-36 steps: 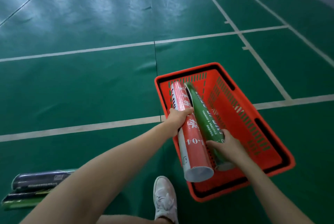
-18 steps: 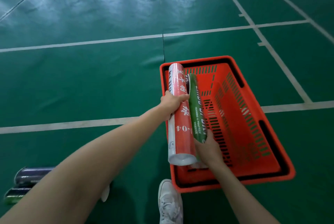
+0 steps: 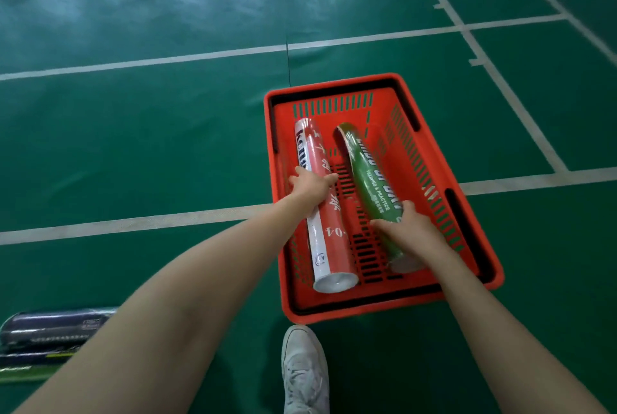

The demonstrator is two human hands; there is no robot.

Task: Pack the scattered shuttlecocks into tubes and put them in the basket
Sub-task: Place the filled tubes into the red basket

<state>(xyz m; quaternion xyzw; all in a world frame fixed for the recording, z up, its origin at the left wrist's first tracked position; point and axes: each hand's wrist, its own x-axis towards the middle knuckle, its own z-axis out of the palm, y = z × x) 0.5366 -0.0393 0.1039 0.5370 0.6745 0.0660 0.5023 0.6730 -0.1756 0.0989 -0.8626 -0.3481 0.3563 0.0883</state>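
Note:
An orange slotted basket (image 3: 465, 236) stands on the green court floor. Inside it lie two shuttlecock tubes side by side. The red and white tube (image 3: 329, 226) lies on the left, and my left hand (image 3: 309, 183) grips it near its middle. The green tube (image 3: 372, 186) lies on the right, tilted with its far end to the left. My right hand (image 3: 405, 228) holds its near part, fingers wrapped over it. The green tube's near cap is partly hidden by my wrist.
More tubes, dark blue (image 3: 56, 330) and green (image 3: 30, 372), lie on the floor at the lower left, partly behind my left arm. My white shoe (image 3: 305, 370) is just in front of the basket. White court lines cross the floor.
Both tubes have come down from above the basket's left rim into the basket and now lie apart on its bottom. My hands went down with them.

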